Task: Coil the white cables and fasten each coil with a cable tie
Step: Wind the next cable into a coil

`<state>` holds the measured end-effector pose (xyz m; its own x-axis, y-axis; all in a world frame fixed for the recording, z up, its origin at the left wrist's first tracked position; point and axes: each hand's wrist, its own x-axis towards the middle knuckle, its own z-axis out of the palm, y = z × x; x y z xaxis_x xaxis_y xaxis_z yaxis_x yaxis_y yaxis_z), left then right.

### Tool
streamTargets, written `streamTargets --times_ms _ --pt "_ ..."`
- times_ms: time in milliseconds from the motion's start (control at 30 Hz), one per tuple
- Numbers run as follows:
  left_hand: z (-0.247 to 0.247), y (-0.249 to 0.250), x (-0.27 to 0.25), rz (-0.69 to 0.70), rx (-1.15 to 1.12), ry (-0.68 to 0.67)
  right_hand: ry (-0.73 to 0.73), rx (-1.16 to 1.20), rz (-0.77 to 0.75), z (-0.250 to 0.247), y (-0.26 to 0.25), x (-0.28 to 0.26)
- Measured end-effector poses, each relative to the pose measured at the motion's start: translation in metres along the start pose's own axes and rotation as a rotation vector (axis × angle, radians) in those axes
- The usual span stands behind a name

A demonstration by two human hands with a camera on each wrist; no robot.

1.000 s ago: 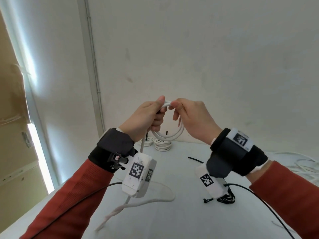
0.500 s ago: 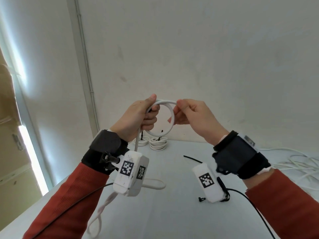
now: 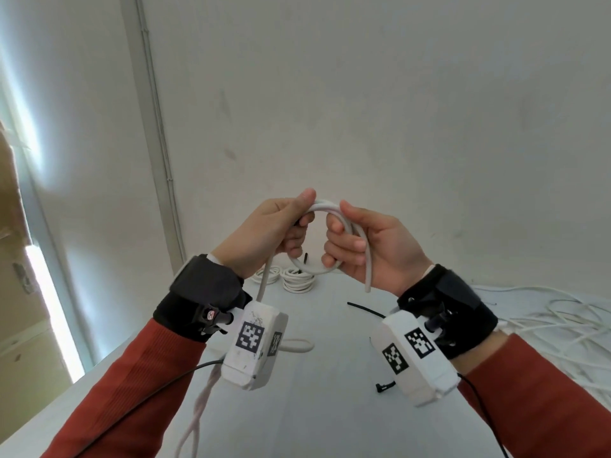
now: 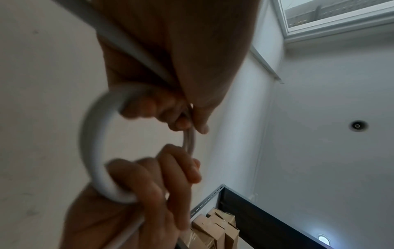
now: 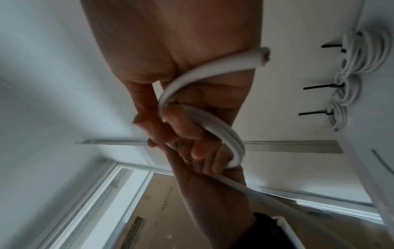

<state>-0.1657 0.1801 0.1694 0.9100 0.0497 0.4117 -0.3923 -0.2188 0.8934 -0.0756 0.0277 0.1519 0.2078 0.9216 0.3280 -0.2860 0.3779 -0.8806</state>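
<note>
Plain white counter [image 3: 324, 408]. Tied coils [image 3: 297, 280] of white cable sit at its far edge, just beyond the left hand [image 3: 264, 233] and right hand [image 3: 373, 246]. A loose black tie [image 3: 365, 309] lies below the right hand, with a heap of loose cables [image 3: 562, 325] off to its right. A loop of the white cable [image 3: 310, 345] lies under the left wrist.

white cable [image 4: 91, 143] loop blurred, trailing length cut off at bottom edge
</note>
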Motion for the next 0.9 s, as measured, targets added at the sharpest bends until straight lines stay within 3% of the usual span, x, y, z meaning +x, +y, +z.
streamTargets --times_ms 200,400,700,800,900 --pt "-0.011 -0.018 -0.016 0.075 0.081 -0.1 -0.026 0.146 -0.088 -0.002 -0.022 -0.005" --pt "-0.026 -0.037 -0.021 0.014 0.111 -0.001 -0.096 0.325 -0.176 -0.01 -0.037 -0.018" --pt "-0.036 -0.065 -0.023 0.199 0.671 0.183 0.12 0.418 -0.48 -0.008 -0.042 -0.019" --pt "-0.035 -0.069 -0.029 0.269 0.775 0.219 0.184 0.418 -0.512 -0.012 -0.047 -0.018" --pt "-0.039 -0.068 -0.031 0.317 0.721 0.317 0.285 0.424 -0.535 -0.017 -0.048 -0.017"
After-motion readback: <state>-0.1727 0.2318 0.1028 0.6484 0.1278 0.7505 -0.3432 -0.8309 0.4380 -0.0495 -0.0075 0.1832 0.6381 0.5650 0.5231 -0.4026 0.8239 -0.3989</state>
